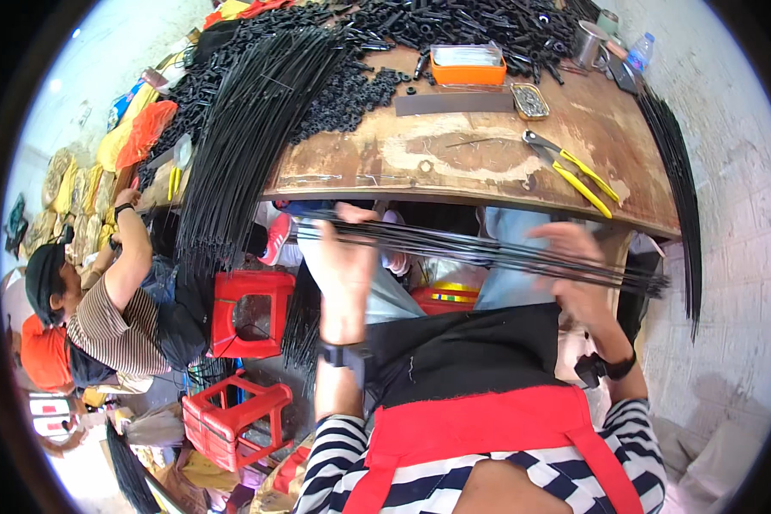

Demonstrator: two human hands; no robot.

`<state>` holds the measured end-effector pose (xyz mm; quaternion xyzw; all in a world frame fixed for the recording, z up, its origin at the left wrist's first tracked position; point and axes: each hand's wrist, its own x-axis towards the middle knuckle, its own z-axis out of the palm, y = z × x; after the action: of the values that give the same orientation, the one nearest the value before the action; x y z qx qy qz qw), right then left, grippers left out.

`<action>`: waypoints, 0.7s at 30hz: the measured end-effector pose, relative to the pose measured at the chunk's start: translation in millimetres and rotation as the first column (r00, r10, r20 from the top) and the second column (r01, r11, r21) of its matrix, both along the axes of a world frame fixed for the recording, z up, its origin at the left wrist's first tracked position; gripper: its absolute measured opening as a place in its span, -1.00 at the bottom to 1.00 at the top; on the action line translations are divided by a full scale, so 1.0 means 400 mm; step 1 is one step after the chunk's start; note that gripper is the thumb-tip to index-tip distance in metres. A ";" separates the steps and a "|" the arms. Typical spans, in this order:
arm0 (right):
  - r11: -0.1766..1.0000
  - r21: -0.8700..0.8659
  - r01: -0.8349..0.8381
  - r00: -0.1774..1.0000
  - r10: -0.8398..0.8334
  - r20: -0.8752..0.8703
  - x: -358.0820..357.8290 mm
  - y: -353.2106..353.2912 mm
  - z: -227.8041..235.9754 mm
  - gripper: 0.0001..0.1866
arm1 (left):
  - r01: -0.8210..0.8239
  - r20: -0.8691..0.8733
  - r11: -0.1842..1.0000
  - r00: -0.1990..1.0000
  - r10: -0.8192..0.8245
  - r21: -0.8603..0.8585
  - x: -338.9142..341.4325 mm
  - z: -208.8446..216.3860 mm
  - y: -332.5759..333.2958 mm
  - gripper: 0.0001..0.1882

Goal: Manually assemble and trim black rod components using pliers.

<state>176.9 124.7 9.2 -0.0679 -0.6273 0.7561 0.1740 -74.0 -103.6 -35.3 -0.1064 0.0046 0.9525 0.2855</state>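
A bundle of thin black rods [463, 247] stretches across above my lap, just in front of the table's edge. My left hand [348, 253] is closed around the bundle near its left end. Farther along, the rods cross my right hand [572, 261], whose fingers are blurred by motion, so I cannot tell how firmly they grip. The right end of the bundle sticks out past that hand and is smeared too. Beyond the hands, yellow-handled pliers [574, 171] lie on the wooden table [334, 163].
A thick sheaf of black rods [248, 128] hangs over the table's left part; another sheaf [672, 188] hangs at the right. Black parts [403, 26] heap at the back near an orange box [469, 73]. Red stools [253, 313] and a person [116, 300] are at left.
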 end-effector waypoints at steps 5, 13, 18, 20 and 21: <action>0.780 0.231 0.582 0.801 -0.502 -0.325 0.089 0.108 0.102 -0.55 | 0.279 0.477 0.956 0.855 -0.203 -0.094 0.082 -0.214 0.196 -0.38; 0.890 0.445 0.103 0.993 -0.066 -0.097 -0.060 -0.069 0.091 -0.69 | 0.719 0.173 0.259 0.468 -0.867 -0.646 0.222 -0.208 0.073 -0.43; 0.989 0.054 -0.134 0.985 0.127 0.120 -0.163 -0.105 0.011 -0.75 | -0.285 -0.585 0.512 0.439 -0.681 -0.810 0.199 0.005 0.080 -0.66; 0.983 -0.067 -0.170 0.981 0.175 0.083 -0.176 -0.085 0.022 -0.77 | -0.283 -0.627 0.562 0.411 -0.661 -0.777 0.201 0.077 0.103 -0.64; 0.986 -0.058 -0.154 0.982 0.160 0.101 -0.182 -0.075 0.031 -0.77 | -0.287 -0.638 0.571 0.394 -0.662 -0.769 0.208 0.102 0.110 -0.64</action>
<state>104.1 94.8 21.4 -0.0622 -0.6200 0.7782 0.0788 9.1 -59.6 5.6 0.3075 0.5925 0.6905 0.2784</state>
